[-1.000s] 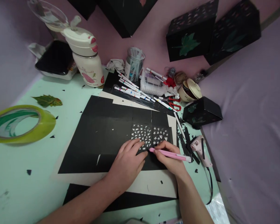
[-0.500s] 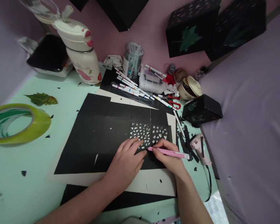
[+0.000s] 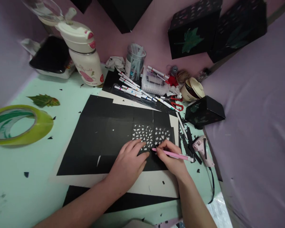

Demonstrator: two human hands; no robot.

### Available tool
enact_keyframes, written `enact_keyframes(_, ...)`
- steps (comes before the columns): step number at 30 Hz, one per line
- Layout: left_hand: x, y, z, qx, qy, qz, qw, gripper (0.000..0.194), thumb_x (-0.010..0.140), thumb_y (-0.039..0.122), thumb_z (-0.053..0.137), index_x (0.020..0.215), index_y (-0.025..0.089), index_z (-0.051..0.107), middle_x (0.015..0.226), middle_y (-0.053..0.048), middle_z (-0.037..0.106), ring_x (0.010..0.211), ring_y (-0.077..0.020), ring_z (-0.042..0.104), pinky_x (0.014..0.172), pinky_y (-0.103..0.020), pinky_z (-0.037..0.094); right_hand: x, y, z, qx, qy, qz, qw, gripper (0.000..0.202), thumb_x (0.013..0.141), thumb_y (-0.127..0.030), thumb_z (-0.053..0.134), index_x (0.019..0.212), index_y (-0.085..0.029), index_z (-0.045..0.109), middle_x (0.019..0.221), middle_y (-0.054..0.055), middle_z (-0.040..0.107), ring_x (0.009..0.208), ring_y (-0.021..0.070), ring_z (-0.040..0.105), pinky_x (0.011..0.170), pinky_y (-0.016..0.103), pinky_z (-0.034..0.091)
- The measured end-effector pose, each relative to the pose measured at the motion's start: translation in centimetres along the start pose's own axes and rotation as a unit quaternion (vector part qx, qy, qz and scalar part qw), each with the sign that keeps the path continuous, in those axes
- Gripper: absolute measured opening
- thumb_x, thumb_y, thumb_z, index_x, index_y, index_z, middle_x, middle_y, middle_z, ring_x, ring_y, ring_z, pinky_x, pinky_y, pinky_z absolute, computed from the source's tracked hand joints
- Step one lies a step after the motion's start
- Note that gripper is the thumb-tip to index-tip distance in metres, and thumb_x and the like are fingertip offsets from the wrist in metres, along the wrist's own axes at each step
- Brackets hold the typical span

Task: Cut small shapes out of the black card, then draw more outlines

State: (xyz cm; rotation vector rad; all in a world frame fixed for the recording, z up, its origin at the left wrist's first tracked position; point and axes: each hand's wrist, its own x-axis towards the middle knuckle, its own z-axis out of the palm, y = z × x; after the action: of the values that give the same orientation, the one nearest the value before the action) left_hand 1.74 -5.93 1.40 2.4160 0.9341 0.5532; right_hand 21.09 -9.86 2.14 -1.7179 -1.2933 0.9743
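Observation:
My left hand [image 3: 130, 160] lies flat on a black sheet of card [image 3: 97, 126], fingers stretched out, pressing beside a patch of small cut-out triangles [image 3: 142, 134]. To its right, my right hand [image 3: 172, 156] pinches a slim pink craft knife [image 3: 174, 155], its tip touching the card near the left thumb. The blade itself is too small to make out. Cut-out stars [image 3: 160, 134] show just above the right hand's fingers, which cover the lower part of that patch. Under the black card lies a pale sheet [image 3: 152, 182].
White markers [image 3: 135, 91] lie behind the card, near red-handled scissors [image 3: 177, 104]. A small black box [image 3: 205, 112] and a pink glue gun [image 3: 203, 148] with its cord stand right. At left are a tape roll [image 3: 44, 122], a leaf [image 3: 44, 100] and a tall bottle [image 3: 86, 66].
The knife and right fingertips have shifted very slightly to the right. My left hand stays in place on the card. The whole view has tilted a little.

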Motion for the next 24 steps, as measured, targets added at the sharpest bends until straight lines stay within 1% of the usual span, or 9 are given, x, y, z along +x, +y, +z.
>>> enact_keyframes(4, 0.0, -0.1, 0.1, 0.004, 0.002, 0.002, 1.0, 0.023, 0.084, 0.013, 0.059, 0.103, 0.021, 0.068, 0.124, -0.008, 0.058, 0.124, -0.0291, 0.046, 0.105, -0.052, 0.039, -1.0, -0.3, 1.1, -0.022, 0.057, 0.0, 0.998, 0.015, 0.086, -0.031, 0.06, 0.076, -0.02, 0.061, 0.063, -0.002, 0.058, 0.057, 0.0128, 0.053, 0.053, 0.023, 0.04)
enact_keyframes(8, 0.0, -0.1, 0.2, 0.004, 0.0, 0.005, 1.0, 0.022, 0.084, 0.014, 0.06, 0.103, 0.021, 0.068, 0.124, -0.008, 0.058, 0.124, -0.029, 0.046, 0.105, -0.052, 0.039, -2.1, -0.7, 2.7, -0.04, 0.125, 0.029, 0.991, 0.019, 0.088, -0.035, 0.058, 0.077, -0.02, 0.06, 0.06, -0.003, 0.059, 0.053, 0.0123, 0.053, 0.052, 0.023, 0.041)
enact_keyframes(13, -0.1, -0.1, 0.1, 0.004, -0.002, 0.001, 1.0, 0.023, 0.084, 0.013, 0.06, 0.104, 0.021, 0.068, 0.125, -0.007, 0.058, 0.125, -0.0286, 0.045, 0.106, -0.051, 0.038, -2.8, -1.5, 4.4, -0.039, 0.192, 0.046, 0.98, 0.024, 0.089, -0.036, 0.056, 0.07, -0.02, 0.055, 0.06, -0.004, 0.057, 0.053, 0.0121, 0.052, 0.051, 0.023, 0.041)
enact_keyframes(17, -0.1, -0.1, 0.0, 0.001, -0.007, 0.0, 1.0, 0.023, 0.084, 0.015, 0.061, 0.104, 0.022, 0.068, 0.125, -0.007, 0.058, 0.126, -0.0281, 0.045, 0.107, -0.05, 0.037, -2.9, -1.8, 5.0, -0.08, 0.226, 0.024, 0.97, 0.018, 0.085, -0.032, 0.061, 0.072, -0.02, 0.055, 0.064, -0.003, 0.06, 0.059, 0.0136, 0.056, 0.056, 0.023, 0.044)
enact_keyframes(19, 0.0, -0.1, 0.0, 0.0, -0.009, -0.001, 1.0, 0.022, 0.084, 0.015, 0.061, 0.104, 0.022, 0.068, 0.126, -0.007, 0.058, 0.126, -0.028, 0.045, 0.108, -0.049, 0.037, -3.0, -1.8, 5.3, -0.102, 0.244, 0.011, 0.964, 0.017, 0.083, -0.031, 0.063, 0.072, -0.02, 0.055, 0.063, -0.003, 0.061, 0.057, 0.0137, 0.056, 0.055, 0.023, 0.043)
enact_keyframes(24, -0.1, -0.1, 0.1, 0.0, -0.008, -0.001, 1.0, 0.021, 0.086, 0.016, 0.059, 0.105, 0.022, 0.068, 0.126, -0.007, 0.058, 0.126, -0.0281, 0.044, 0.108, -0.05, 0.037, -3.3, -1.1, 6.1, -0.143, 0.249, -0.025, 0.957, 0.016, 0.087, -0.028, 0.058, 0.074, -0.02, 0.056, 0.062, -0.003, 0.059, 0.052, 0.0122, 0.054, 0.052, 0.022, 0.041)
